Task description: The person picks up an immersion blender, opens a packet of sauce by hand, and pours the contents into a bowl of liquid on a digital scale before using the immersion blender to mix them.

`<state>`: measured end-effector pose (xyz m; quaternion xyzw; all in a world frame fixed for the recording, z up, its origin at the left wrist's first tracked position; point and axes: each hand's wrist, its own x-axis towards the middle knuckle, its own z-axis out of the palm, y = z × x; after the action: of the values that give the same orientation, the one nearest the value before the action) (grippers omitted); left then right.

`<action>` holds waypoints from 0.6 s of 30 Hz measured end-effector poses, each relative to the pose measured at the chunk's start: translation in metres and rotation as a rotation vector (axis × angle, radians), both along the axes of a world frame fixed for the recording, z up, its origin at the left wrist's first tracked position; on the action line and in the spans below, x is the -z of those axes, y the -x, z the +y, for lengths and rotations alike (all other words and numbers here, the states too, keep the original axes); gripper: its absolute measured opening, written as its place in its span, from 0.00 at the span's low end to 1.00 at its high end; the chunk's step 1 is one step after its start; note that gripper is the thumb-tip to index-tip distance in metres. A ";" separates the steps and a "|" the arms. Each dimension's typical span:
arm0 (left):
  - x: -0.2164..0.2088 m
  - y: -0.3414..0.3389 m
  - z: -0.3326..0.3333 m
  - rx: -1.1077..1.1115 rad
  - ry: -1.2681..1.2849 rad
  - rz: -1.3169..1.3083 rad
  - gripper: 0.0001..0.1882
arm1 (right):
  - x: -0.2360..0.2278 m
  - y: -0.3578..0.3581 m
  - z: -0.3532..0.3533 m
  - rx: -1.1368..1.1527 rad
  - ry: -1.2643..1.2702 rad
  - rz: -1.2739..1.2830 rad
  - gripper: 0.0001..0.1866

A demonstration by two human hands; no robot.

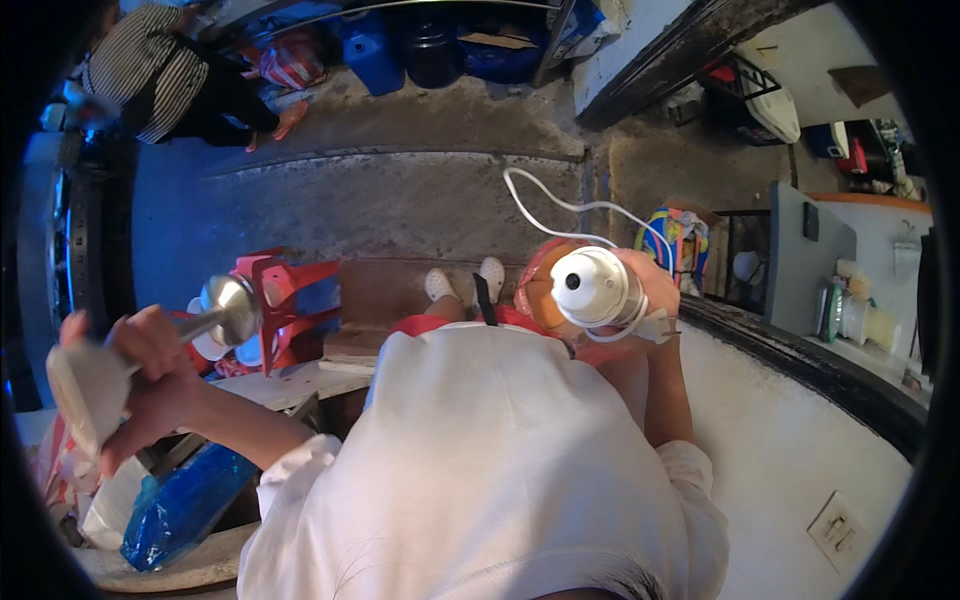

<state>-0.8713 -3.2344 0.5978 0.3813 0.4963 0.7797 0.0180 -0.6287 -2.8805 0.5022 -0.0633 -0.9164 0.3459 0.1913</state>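
My left hand [160, 370], out at the left, is closed around the blending shaft [205, 322] of a hand blender. The shaft has a shiny metal bell [232, 308] at its far end and a wide white plastic end beside my fingers. At the right, my right hand [652, 285] grips the white motor handle [600, 288] of the blender, its round end with a dark central hole turned up. A white cord [545, 195] loops away from the handle over the floor, and part of it lies by my wrist. The two blender parts are apart.
A red plastic stool [285, 290] stands near the metal bell. Below my left forearm lies a blue plastic bag [190, 510]. Beyond the handle are an orange container [540, 285] and a colorful bag [688, 235]. Another person [165, 80] is at far left; a wall socket [838, 530] is at lower right.
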 end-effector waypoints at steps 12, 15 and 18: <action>0.299 0.104 0.285 0.330 1.833 0.574 0.40 | 0.001 -0.075 -0.023 0.314 0.150 0.097 0.29; 0.264 0.084 0.295 0.321 1.881 0.620 0.40 | 0.017 -0.105 -0.035 0.563 0.272 0.022 0.28; 0.270 0.117 0.268 0.119 1.692 0.585 0.39 | 0.029 -0.112 -0.038 0.613 0.306 0.031 0.29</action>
<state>-0.9880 -2.9663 0.3278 0.4488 0.8692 0.0224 0.2061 -0.5169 -2.9182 0.4734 -0.3587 -0.7891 0.4066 0.2886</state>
